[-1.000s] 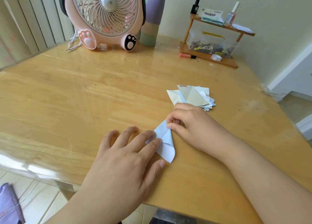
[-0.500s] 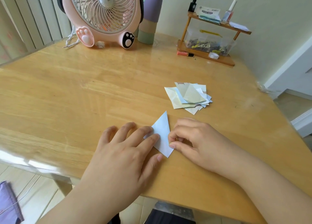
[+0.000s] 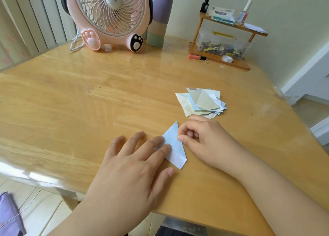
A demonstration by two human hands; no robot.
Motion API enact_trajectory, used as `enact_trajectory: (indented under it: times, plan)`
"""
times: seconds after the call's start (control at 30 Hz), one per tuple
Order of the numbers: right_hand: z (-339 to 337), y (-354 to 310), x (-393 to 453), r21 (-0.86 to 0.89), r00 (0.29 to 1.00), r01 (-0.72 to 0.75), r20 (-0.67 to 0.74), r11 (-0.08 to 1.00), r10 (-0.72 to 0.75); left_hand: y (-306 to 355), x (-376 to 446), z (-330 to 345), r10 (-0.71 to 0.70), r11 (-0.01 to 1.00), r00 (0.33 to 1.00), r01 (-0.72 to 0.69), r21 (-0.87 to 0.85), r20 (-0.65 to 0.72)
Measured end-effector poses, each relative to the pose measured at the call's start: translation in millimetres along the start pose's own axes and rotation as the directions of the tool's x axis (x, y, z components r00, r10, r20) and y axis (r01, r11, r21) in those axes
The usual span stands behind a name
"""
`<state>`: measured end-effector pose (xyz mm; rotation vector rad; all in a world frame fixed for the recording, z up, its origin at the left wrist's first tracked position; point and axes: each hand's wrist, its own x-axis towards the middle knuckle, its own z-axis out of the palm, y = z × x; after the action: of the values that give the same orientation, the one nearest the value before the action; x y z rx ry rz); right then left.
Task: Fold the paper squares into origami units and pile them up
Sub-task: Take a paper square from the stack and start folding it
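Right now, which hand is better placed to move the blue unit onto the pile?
Right. The right hand already pinches the blue unit and sits just below the pile. The left hand only presses it flat, farther away.

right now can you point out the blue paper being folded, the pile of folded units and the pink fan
blue paper [image 3: 173, 144], head view, its middle between both hands
pile of folded units [image 3: 204, 102], head view, top tan piece
pink fan [image 3: 110, 9], head view, front grille

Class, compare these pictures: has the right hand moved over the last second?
Yes. The right hand has slid toward the person, away from the paper pile, along the blue paper.
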<state>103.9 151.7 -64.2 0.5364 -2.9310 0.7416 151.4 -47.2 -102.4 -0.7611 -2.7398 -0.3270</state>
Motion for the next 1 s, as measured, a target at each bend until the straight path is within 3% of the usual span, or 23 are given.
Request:
enact_trajectory:
  times: [0.43, 1.0]
  plan:
    - [-2, 3, 35, -0.097, 0.998, -0.049, -0.046, 0.994, 0.045, 0, 0, 3, 0.011, 1.000, 0.998, -0.012, -0.019, -0.055]
    - [-2, -5, -23, -0.132, 0.982, 0.188, 0.050, 0.973, -0.183, 1, 0, -2, -0.015, 1.000, 0.999, 0.014, -0.023, -0.038]
